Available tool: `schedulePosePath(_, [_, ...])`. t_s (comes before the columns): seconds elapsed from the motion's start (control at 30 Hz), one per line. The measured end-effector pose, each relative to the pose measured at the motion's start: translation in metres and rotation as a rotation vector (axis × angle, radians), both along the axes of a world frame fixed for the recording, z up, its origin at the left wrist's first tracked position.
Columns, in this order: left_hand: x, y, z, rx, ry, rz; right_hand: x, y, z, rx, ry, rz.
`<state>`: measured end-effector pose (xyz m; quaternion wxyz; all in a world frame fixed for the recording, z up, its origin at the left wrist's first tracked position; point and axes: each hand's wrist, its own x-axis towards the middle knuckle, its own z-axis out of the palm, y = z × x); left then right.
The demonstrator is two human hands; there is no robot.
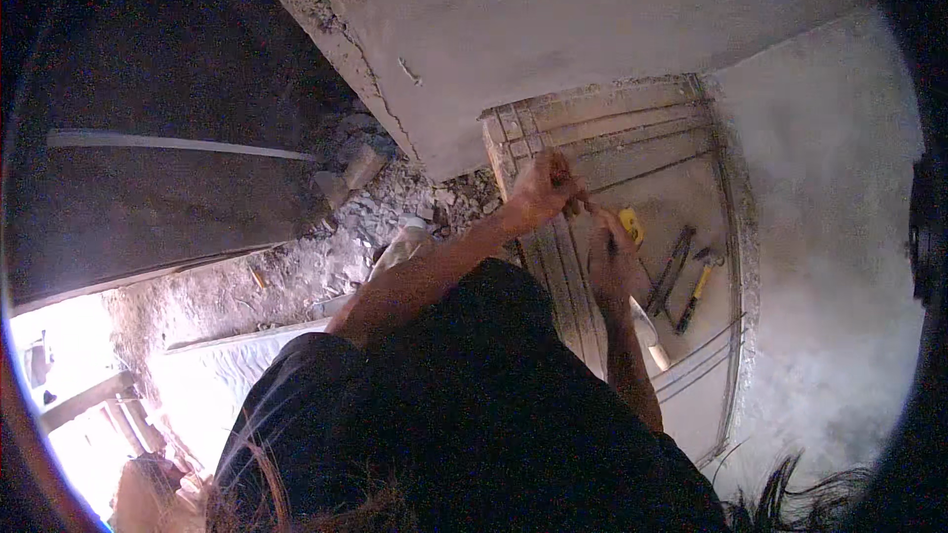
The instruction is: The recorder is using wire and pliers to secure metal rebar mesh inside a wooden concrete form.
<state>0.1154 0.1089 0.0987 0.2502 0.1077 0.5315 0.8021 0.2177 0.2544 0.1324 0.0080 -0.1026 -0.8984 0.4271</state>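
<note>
Over the panel [676, 188], the left hand [541, 186] curls beside the right [612, 255].

Blur hides what, if anything, the left hand [541, 188] and right hand [610, 252] pinch. The right hand covers part of a yellow thing [633, 225]; the left forearm [434, 274] hides part of a pale object [398, 245]. The shirt [464, 395] blocks the panel's [681, 195] lower left. Glare bleaches the far left; the dark rim crops a black thing [924, 227] at right.
</note>
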Motion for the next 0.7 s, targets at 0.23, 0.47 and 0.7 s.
schedulePosePath(0.23, [0.010, -0.017, 0.031, -0.413, 0.220, 0.233, -0.004, -0.008, 0.019, 0.359, 0.277, 0.314])
schedulePosePath(0.47, [-0.014, -0.043, 0.020, -0.686, 0.131, 0.103, -0.057, -0.002, 0.047, 0.319, 0.182, 0.193])
schedulePosePath(0.7, [-0.052, -0.075, -0.035, -0.939, 0.345, 0.440, -0.103, 0.005, 0.012, 0.434, 0.135, 0.418])
